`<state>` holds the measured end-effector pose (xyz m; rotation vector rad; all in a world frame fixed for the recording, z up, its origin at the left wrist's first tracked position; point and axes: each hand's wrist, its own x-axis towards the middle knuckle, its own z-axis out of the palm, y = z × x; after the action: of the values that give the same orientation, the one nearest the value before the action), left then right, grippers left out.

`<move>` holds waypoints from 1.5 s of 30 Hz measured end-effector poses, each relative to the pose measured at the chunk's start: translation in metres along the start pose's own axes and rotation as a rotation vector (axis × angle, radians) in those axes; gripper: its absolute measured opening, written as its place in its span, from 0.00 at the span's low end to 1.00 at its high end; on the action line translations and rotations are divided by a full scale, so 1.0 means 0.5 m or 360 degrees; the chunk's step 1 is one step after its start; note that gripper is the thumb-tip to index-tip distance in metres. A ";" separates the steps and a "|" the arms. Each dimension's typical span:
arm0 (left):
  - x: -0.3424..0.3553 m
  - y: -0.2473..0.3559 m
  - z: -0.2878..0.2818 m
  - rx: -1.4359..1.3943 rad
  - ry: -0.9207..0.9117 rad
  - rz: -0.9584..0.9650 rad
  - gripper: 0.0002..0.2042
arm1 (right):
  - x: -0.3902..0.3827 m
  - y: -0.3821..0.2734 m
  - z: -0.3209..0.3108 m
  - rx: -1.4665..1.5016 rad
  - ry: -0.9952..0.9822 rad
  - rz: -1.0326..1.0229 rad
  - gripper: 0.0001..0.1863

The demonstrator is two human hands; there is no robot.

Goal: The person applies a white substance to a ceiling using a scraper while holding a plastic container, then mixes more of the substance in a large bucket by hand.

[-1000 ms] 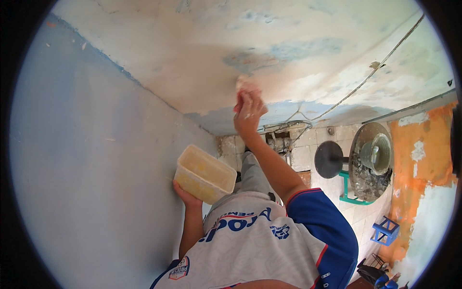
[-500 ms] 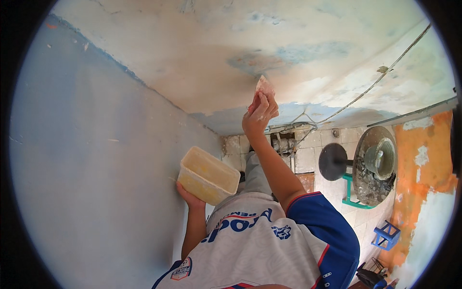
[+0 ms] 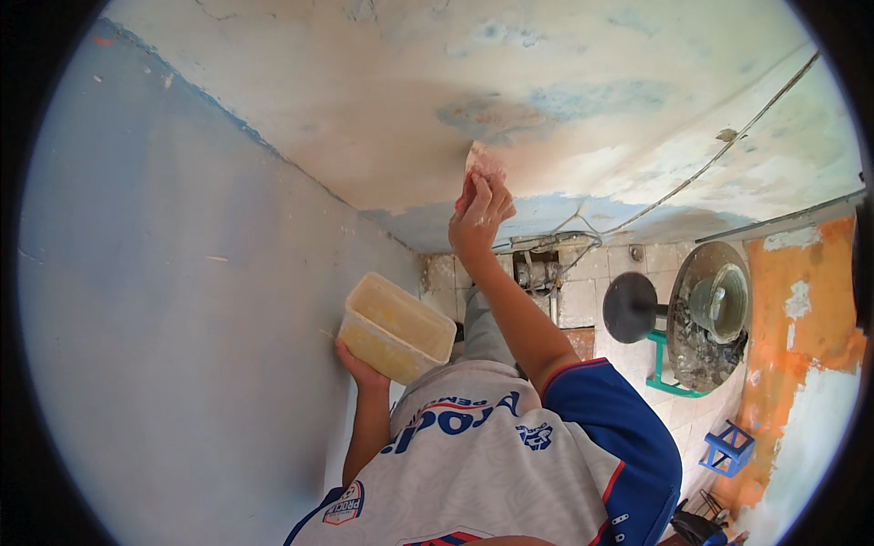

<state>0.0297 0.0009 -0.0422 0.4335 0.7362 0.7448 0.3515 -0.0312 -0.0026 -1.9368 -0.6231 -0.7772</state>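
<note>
My left hand (image 3: 362,367) grips a yellowish translucent plastic tub (image 3: 382,350) from its lower left side, holding it tilted beside the blue wall. Pale residue coats the tub's inside. Raised ahead, my right hand (image 3: 482,214) is closed around a flat, pinkish putty scraper (image 3: 486,161), smeared with white. The scraper's upper corner is at the patchy wall (image 3: 382,118) in front, just below a blue and brown stained patch (image 3: 501,111). Whether its edge touches the surface is hard to tell.
A blue wall (image 3: 182,300) rises on my left. A cable (image 3: 692,173) runs across the front wall. To the right stand a round table (image 3: 692,364) bearing a bucket (image 3: 728,305), a dark round stool (image 3: 630,308) and a small blue stool (image 3: 728,450). Pipes lie near the tiled floor.
My right hand has shifted slightly left and a little down along the front wall, with the scraper in it. My left hand and the tub stay almost where they were.
</note>
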 end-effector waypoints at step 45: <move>-0.064 0.007 0.429 -0.0551 -0.0736 0.0020 0.38 | 0.259 -0.045 -0.537 0.1216 -0.0678 -0.0389 0.16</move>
<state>0.1691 -0.0417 0.1183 0.2782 0.1651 0.7314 0.3521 -0.2468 0.2049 -1.3172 -1.2265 -0.1913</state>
